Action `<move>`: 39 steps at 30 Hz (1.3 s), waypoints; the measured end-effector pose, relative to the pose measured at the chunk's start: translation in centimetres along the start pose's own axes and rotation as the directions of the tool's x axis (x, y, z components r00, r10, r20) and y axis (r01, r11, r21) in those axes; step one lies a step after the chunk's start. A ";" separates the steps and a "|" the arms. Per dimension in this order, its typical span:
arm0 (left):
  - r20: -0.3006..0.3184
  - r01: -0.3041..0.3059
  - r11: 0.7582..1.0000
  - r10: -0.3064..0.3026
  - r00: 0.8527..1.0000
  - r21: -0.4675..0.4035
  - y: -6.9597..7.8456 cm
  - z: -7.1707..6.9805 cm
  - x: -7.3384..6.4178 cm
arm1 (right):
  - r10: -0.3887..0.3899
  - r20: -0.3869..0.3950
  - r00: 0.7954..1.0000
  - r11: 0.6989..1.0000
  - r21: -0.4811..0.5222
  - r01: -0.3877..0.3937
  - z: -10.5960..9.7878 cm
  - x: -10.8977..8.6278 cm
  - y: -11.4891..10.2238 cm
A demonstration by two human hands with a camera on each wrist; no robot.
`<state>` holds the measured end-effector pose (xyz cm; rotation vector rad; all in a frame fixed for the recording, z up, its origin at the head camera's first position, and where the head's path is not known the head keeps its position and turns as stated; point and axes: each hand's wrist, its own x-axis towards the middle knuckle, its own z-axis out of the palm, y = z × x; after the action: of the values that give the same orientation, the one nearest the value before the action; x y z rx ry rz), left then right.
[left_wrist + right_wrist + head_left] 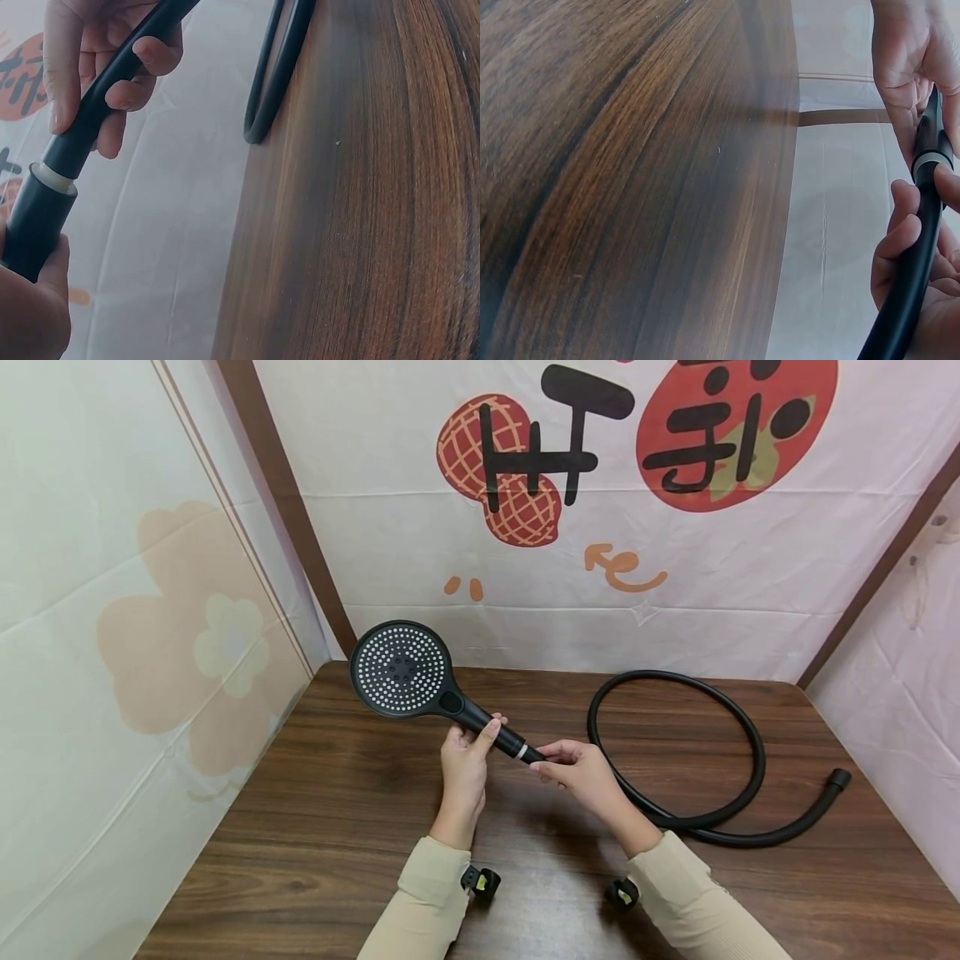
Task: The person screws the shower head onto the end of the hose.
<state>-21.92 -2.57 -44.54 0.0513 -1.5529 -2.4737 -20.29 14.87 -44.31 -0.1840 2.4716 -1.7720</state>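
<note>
A black hand shower (401,668) is held up over the table, its round face of pale nozzles toward the head camera and its handle slanting down to the right. My left hand (463,768) grips the handle near its lower end, thumb laid along the top. With thumb and fingers, my right hand (581,772) holds the end of a black shower hose (753,752) in line with the handle. Between handle and hose end, a whitish ring (52,178) shows in the left wrist view. Behind the right hand, the hose loops across the table.
The hose's other end, with a black connector (840,778), lies at the right of the wooden table (315,852). Printed cloth walls (375,518) stand behind and at both sides. Small black wrist cameras (483,883) sit at the cuffs.
</note>
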 end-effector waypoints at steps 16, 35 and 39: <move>-0.007 0.001 1.000 -0.001 1.000 0.003 0.0 0.1 0.1 | -0.011 0.001 1.000 1.000 -0.016 0.011 -0.1 0.0 -0.1; -0.007 -0.004 1.000 0.004 1.000 -0.004 0.1 0.2 0.0 | -0.011 0.014 1.000 1.000 -0.020 0.011 -0.2 0.0 -0.1; -0.008 -0.002 1.000 0.002 1.000 -0.002 0.1 0.2 0.0 | -0.009 0.015 1.000 1.000 -0.026 0.009 -0.2 -0.1 -0.1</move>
<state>-21.90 -2.44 -44.40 0.0586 -1.5460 -2.4708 -20.27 15.06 -44.16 -0.2099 2.4886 -1.7364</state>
